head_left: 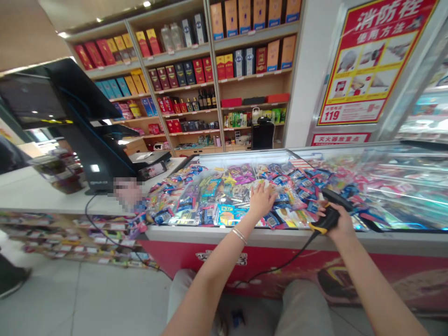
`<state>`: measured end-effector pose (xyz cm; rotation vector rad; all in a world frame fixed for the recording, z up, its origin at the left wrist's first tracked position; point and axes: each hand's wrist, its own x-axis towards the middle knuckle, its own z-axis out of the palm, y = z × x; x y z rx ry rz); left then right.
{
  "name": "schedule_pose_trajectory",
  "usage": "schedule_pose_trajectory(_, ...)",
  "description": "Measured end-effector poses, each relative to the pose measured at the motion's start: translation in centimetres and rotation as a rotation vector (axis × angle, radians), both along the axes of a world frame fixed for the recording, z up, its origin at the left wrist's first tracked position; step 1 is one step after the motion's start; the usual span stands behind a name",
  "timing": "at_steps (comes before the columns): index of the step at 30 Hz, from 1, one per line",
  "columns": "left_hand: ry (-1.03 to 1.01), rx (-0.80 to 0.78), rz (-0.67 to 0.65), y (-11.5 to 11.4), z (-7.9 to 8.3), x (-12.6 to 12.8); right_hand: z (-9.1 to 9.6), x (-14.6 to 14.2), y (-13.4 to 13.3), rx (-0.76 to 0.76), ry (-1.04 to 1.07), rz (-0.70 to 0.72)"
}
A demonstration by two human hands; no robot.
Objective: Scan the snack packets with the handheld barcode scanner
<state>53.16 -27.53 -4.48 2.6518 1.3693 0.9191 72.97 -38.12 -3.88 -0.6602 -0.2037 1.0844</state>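
My left hand (pixel 262 199), with a bangle at the wrist, lies palm down on a spread of small snack packets (pixel 241 175). Its fingers are stretched forward and apart; a pale wrapper shows by the fingertips. My right hand (pixel 342 224) is wrapped around a black and yellow barcode scanner (pixel 327 218), held over the right part of the packets. The scanner's cable (pixel 290 261) hangs down in front of the freezer. Under my left hand lies a bright blue and yellow packet (pixel 226 214), partly covered by glare.
The packets rest on a glass-topped freezer (pixel 402 196) with a red front. A black checkout screen (pixel 84 126) stands on the white counter (pixel 21 191) at left, beside stacked tubs (pixel 58 172). Shelves of boxed goods (pixel 196 70) rise behind. A blue wrapper (pixel 238 318) lies on the floor.
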Motion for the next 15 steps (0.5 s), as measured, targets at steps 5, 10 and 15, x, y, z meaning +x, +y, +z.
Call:
schedule_pose_trajectory(5, -0.051, 0.141, 0.082, 1.5, 3.7, -8.0, 1.9, -2.3, -1.3, 0.037, -0.113, -0.032)
schedule_pose_trajectory(10, -0.093, 0.146, 0.414, 3.3, 4.8, -21.7, 4.6, -7.4, 0.0, 0.167, -0.222, 0.189)
schedule_pose_trajectory(15, -0.009, 0.042, 0.831, 2.8, 1.3, -29.9, 4.6, -14.8, 3.8, 0.257, -0.252, 0.456)
